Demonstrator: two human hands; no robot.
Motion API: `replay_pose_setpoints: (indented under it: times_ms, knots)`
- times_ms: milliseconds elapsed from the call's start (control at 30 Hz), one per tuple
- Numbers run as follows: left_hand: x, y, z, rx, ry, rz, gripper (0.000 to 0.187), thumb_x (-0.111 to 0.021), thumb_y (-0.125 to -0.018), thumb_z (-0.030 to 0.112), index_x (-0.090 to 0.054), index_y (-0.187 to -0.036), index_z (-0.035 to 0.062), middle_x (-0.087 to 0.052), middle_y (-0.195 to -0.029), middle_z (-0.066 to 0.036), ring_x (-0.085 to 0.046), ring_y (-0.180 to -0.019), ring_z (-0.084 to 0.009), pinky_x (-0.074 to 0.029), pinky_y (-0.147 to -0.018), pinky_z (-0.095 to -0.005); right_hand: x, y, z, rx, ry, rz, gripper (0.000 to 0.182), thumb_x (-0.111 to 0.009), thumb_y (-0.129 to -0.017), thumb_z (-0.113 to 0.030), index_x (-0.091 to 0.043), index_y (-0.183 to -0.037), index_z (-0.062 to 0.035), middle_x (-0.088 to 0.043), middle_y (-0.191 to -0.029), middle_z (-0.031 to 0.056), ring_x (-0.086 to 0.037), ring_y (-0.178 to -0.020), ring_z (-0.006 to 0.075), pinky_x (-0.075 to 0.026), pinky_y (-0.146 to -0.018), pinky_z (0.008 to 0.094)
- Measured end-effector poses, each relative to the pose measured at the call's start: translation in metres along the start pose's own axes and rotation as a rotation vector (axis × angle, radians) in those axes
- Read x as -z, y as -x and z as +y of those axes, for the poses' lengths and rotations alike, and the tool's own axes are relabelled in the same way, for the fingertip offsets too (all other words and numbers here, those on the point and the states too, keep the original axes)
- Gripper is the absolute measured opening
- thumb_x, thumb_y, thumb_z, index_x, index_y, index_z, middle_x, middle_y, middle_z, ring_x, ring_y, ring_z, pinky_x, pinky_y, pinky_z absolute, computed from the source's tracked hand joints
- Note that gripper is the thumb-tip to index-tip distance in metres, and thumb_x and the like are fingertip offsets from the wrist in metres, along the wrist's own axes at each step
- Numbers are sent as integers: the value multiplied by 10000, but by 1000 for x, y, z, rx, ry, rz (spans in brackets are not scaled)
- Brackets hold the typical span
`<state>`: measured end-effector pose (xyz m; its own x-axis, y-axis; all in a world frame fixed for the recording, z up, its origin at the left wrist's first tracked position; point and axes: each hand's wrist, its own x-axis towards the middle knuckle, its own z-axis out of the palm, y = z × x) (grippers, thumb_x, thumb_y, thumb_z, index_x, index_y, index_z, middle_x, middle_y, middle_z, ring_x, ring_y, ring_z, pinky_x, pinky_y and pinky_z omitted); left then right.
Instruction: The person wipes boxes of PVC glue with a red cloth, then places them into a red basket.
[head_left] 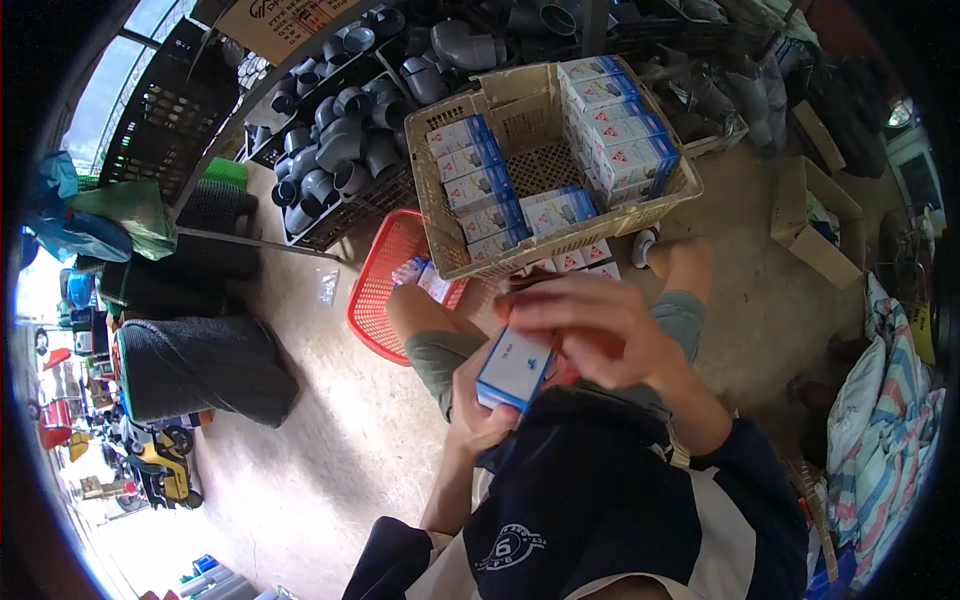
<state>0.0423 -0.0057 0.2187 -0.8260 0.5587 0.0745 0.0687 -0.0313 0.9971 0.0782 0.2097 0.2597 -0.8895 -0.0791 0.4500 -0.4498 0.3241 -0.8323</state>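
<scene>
A jolt to the beige plastic crate could topple its stacked boxes. Before the dark shirt, the left hand grips a blue-and-white carton; slackening, or a bump from the blurred right hand, whose grip I cannot tell, could drop it.

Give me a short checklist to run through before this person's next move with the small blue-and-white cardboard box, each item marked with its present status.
1. Small blue-and-white cardboard box held by the left hand: ok.
2. Right hand gripping the box: cannot tell; it is blurred over the far end.
3. Far end of the box closed: cannot tell; the right hand hides it.
4. Bare floor visible in the beige rectangular plastic crate: ok, between box stacks.
5. Clear view into the red perforated plastic basket: not ok; crate and leg block parts.
</scene>
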Motion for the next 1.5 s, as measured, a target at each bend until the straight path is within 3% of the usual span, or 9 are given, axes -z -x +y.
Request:
replay_pose_setpoints:
  times_ms: [133, 267, 467, 700, 800, 1000, 1300, 1333, 1500]
  knots:
    - [-9, -2, -12, 18, 1043, 44, 1088, -373, -752, 920, -346, -1430, 70, -604, -1072, -179, -641, -951, -332, -545, -834, -445, -14, 34, 28, -329, -262, 290, 356, -487, -959, -91, -622, -1277, -7, -623, -1300, 135, -605, -1154, 255, -453, -999, 356]
    - [-9, -16, 13, 275, 901, 279, 906, -517, -849, 739, -349, -1452, 84, -509, -1364, -130, -544, -1221, -326, -478, -1010, -493, -63, 50, 19, -382, -636, 668, 462, -416, -1030, -209, -465, -1419, 36, -440, -1498, 125, -399, -1369, 217, -261, -1154, 354]
    - [0, 12, -44, 45, 277, 176, 642, -705, -896, 174, -385, -1407, -47, -568, -1306, -150, -575, -1167, -253, -460, -1021, -400, -121, 54, 12, -639, -1125, 708, 458, -469, -1050, -289, -489, -1394, 12, -529, -1366, 64, -483, -1227, 145, -370, -1066, 318]
    - [18, -14, -76, 157, 203, 645, 508, -573, -1001, 359, -440, -1344, 7, -579, -1228, -138, -622, -1032, -241, -521, -903, -404, -102, 77, 8, -798, -1218, 525, 409, -522, -1030, -316, -561, -1293, -5, -597, -1191, 45, -513, -1088, 115, -419, -992, 307]
    - [42, 4, -85, 270, 351, 362, 662, -427, -989, 571, -413, -1382, 39, -564, -1261, -147, -595, -1117, -284, -519, -914, -432, -86, 92, 25, -855, -1009, 506, 389, -524, -1028, -295, -565, -1282, -4, -608, -1201, 54, -528, -1098, 134, -416, -1005, 320]
    - [32, 42, -92, 607, 299, 31, 661, -611, -939, 410, -370, -1435, 46, -556, -1258, -149, -593, -1114, -288, -547, -796, -429, -7, 153, 125, -839, -884, 990, 345, -530, -1004, -345, -670, -1045, -32, -693, -969, 31, -624, -844, 117, -491, -797, 284]
    - [40, 36, -75, 455, -91, 391, 594, -633, -933, 233, -426, -1444, 13, -613, -1155, -102, -594, -959, -168, -528, -771, -329, 13, 213, 193, -655, -329, 914, 484, -499, -1004, -345, -493, -1371, -29, -582, -1299, 155, -595, -1174, 288, -457, -1047, 419]
    - [53, 32, -77, 354, -114, 511, 542, -604, -950, 245, -464, -1414, 3, -628, -1112, -97, -600, -914, -160, -521, -725, -314, 21, 197, 186, -823, -1038, 1042, 505, -485, -1007, -351, -482, -1381, -12, -582, -1303, 166, -594, -1175, 306, -455, -1048, 429]
    - [162, 53, -171, 409, 391, 805, 471, -567, -971, 418, -531, -1260, 48, -601, -1091, -92, -610, -889, -189, -500, -656, -312, 20, 178, 165, -794, -891, 839, 587, -383, -1037, -436, -446, -1413, 10, -579, -1338, 149, -596, -1170, 276, -462, -1028, 403]
